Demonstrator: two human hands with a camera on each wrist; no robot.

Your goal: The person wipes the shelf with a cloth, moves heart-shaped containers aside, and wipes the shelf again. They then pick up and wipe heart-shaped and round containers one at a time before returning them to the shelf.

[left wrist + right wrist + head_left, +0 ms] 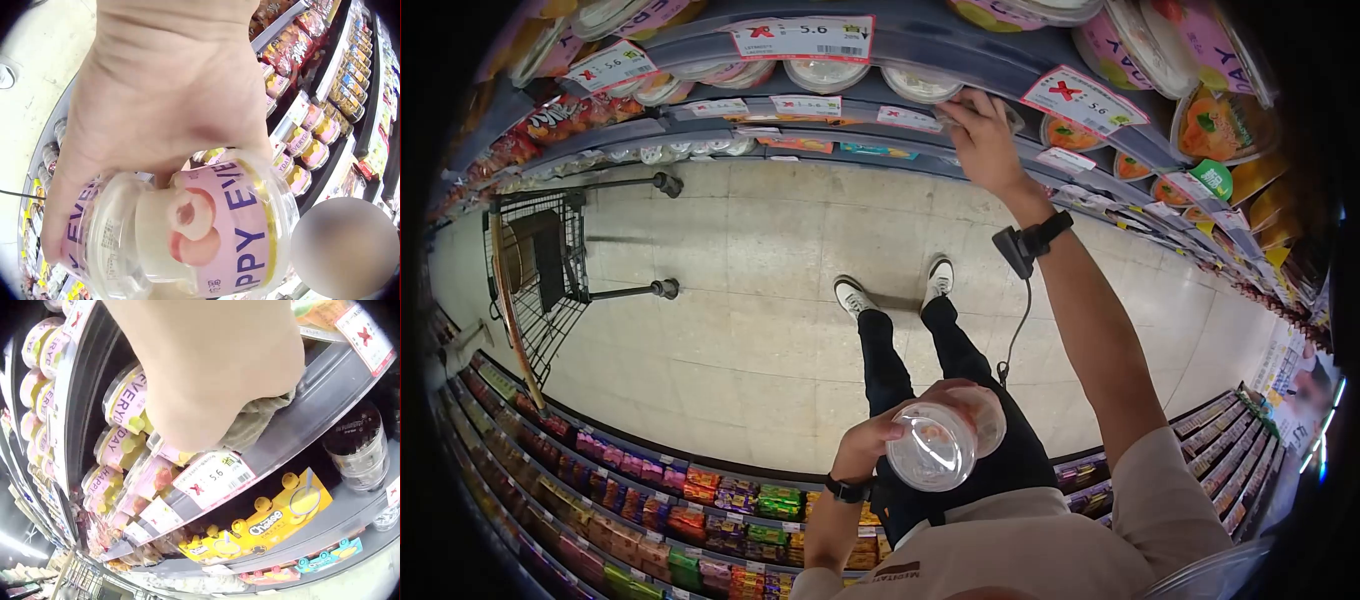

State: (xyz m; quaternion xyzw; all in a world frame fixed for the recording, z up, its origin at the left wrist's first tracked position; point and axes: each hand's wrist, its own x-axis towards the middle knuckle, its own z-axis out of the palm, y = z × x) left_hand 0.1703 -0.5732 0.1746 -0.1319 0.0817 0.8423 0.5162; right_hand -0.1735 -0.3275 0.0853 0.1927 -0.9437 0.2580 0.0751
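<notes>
My left hand point(868, 440) point(162, 106) grips a clear plastic jar point(938, 448) point(206, 231) in front of my chest; its pink label reads "HAPPY EVERYDAY" and peach pieces show inside. My right hand point(985, 135) point(212, 362) reaches out to a shelf rail point(900, 62) point(325, 394) that carries price tags. A crumpled grey-green cloth point(259, 422) is bunched under that hand on the shelf. The right hand's fingers are hidden behind its back in the right wrist view. More pink-labelled jars point(128, 400) stand in a row on the same shelf beside the hand.
A black wire shopping cart point(540, 270) stands on the tiled floor to my left. Behind me run low shelves of coloured snack packs point(700, 500). Below the wiped shelf hang yellow Cheese packs point(269, 525), with dark cups point(356, 444) to their right.
</notes>
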